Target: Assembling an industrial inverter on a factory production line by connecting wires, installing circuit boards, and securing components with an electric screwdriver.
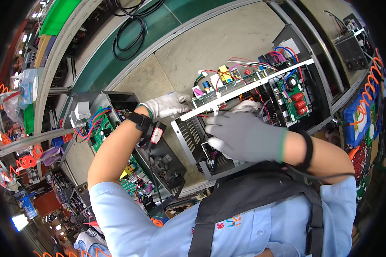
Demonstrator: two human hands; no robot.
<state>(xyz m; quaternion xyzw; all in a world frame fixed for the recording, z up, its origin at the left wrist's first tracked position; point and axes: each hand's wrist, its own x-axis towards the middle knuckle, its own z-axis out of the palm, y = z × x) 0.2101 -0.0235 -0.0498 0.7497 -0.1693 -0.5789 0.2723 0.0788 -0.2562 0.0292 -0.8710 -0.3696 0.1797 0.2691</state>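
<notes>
A long circuit board [240,85] on a white-edged panel spans the top of an open black metal chassis [191,143]. Yellow, blue and purple parts and several wires stand along the board. At its left end is my left hand [165,105], in a pale glove, its fingers closed at the board's edge. My right hand [248,135], in a grey glove with white fingertips, reaches over the chassis below the panel. Its thumb and fingers are apart, close to thin red and white wires [215,112]. A whitish bundle [246,106] behind this hand is partly hidden.
A second opened chassis [163,167] with green boards lies under my left forearm. To the right sit another black unit [349,49] and a blue bin [355,122]. Metal rails [317,47] border the work surface. Black cable [128,38] lies coiled at the back; orange coiled hoses [375,73] hang at the sides.
</notes>
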